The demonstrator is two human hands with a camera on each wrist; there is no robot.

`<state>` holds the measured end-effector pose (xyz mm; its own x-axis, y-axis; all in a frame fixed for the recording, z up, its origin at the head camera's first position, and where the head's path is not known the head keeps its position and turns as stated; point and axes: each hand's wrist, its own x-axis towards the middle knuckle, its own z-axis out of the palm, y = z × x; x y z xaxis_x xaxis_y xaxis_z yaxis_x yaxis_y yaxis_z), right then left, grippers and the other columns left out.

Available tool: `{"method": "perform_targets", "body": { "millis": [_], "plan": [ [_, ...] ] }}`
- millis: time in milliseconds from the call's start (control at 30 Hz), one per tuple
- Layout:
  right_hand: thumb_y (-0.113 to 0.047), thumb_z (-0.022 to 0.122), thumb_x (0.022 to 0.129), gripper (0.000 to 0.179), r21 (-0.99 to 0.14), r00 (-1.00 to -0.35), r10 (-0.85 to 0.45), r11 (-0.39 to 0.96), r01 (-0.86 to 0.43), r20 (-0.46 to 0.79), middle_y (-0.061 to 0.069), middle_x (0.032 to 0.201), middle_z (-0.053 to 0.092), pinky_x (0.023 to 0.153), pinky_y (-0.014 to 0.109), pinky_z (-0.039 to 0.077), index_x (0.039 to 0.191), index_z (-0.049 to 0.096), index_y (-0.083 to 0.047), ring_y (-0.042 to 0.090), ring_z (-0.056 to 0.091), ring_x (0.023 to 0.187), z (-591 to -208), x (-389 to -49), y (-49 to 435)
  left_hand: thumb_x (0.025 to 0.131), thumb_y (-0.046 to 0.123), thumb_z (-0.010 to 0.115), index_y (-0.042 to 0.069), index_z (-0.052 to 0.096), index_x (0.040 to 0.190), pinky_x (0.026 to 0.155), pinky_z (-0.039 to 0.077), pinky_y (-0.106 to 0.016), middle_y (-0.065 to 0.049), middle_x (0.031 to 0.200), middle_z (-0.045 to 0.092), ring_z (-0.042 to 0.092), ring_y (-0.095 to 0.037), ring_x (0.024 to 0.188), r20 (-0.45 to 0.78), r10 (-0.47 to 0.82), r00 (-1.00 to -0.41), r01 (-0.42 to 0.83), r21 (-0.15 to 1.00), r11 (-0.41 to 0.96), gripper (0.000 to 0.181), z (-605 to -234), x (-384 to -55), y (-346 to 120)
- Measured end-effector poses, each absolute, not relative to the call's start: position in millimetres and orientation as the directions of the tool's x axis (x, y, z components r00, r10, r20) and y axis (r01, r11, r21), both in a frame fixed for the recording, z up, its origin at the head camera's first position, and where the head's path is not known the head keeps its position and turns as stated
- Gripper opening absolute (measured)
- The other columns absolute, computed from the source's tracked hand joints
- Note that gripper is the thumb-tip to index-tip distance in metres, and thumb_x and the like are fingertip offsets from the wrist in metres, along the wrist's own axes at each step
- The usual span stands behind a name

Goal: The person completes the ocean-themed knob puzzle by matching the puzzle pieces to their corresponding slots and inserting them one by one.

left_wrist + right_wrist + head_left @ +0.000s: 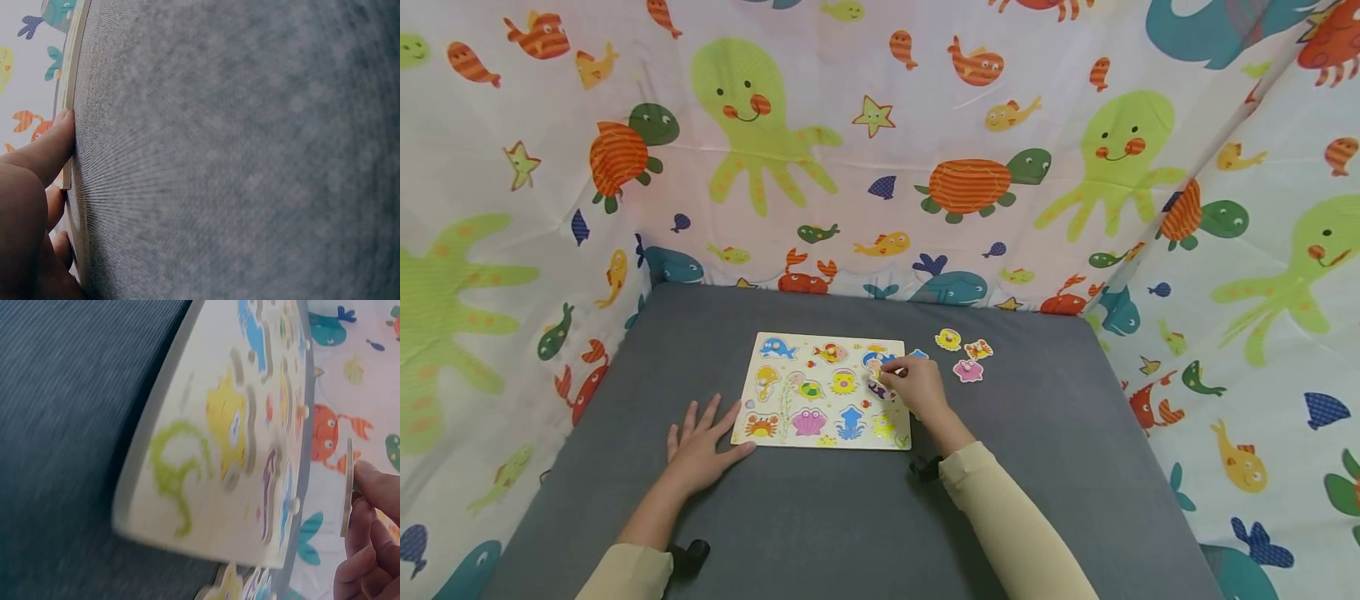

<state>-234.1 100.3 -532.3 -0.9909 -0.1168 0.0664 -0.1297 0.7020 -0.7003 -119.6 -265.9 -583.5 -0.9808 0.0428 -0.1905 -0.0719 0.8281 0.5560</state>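
A pale wooden puzzle board (831, 340) with coloured sea-animal shapes lies flat on the grey table. My right hand (917, 390) is over the board's right side, pinching a thin wooden puzzle piece (347, 494) between thumb and fingers. That piece is edge-on and raised off the board in the right wrist view; its picture cannot be made out. At the board's lower left corner rests my left hand (700, 454), fingers spread. In the left wrist view a finger (53, 144) touches the board's edge.
Right of the board lie a yellow piece (948, 339), an orange piece (978, 349) and a pink shell piece (967, 371). A blue piece (918, 354) lies partly behind my right hand. By the board's edge is a yellow star piece (228, 587). Sea-animal cloth walls surround the table (820, 525).
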Motion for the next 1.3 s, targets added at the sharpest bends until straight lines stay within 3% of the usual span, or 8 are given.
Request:
{"method": "perform_targets", "body": {
  "millis": [533, 867, 1300],
  "plan": [
    [-0.023, 0.079, 0.089, 0.009, -0.722, -0.972, -0.216, 0.657, -0.217, 0.095, -0.004, 0.092, 0.076, 0.061, 0.027, 0.053, 0.096, 0.082, -0.019, 0.01, 0.064, 0.074, -527.8, -240.4, 54.9, 0.089, 0.06, 0.068, 0.019, 0.029, 0.16, 0.113, -0.01, -0.075, -0.018, 0.17, 0.009, -0.01, -0.047, 0.154, -0.183, 0.036, -0.983, -0.07, 0.542, 0.838, 0.091, -584.5, -124.4, -267.1],
    [-0.024, 0.079, 0.09, 0.008, -0.728, -0.963, -0.267, 0.653, -0.207, 0.034, -0.006, 0.096, 0.076, 0.063, 0.024, 0.053, 0.095, 0.082, -0.02, 0.01, 0.064, 0.078, -534.6, -242.1, 24.6, 0.088, 0.064, 0.067, 0.021, 0.029, 0.161, 0.113, -0.01, -0.074, -0.017, 0.17, 0.008, -0.01, -0.047, 0.154, -0.201, 0.028, -0.979, -0.086, 0.536, 0.84, 0.092, -586.9, -125.8, -267.0],
    [-0.024, 0.08, 0.088, 0.005, -0.73, -0.957, -0.283, 0.667, -0.149, -0.064, -0.008, 0.088, 0.073, 0.064, 0.022, 0.05, 0.09, 0.081, -0.019, 0.009, 0.061, 0.077, -541.8, -244.4, -10.7, 0.089, 0.063, 0.066, 0.021, 0.029, 0.161, 0.113, -0.01, -0.074, -0.017, 0.17, 0.009, -0.011, -0.047, 0.154, -0.198, 0.026, -0.98, -0.086, 0.536, 0.84, 0.091, -588.2, -123.7, -267.5]
  ]
}}
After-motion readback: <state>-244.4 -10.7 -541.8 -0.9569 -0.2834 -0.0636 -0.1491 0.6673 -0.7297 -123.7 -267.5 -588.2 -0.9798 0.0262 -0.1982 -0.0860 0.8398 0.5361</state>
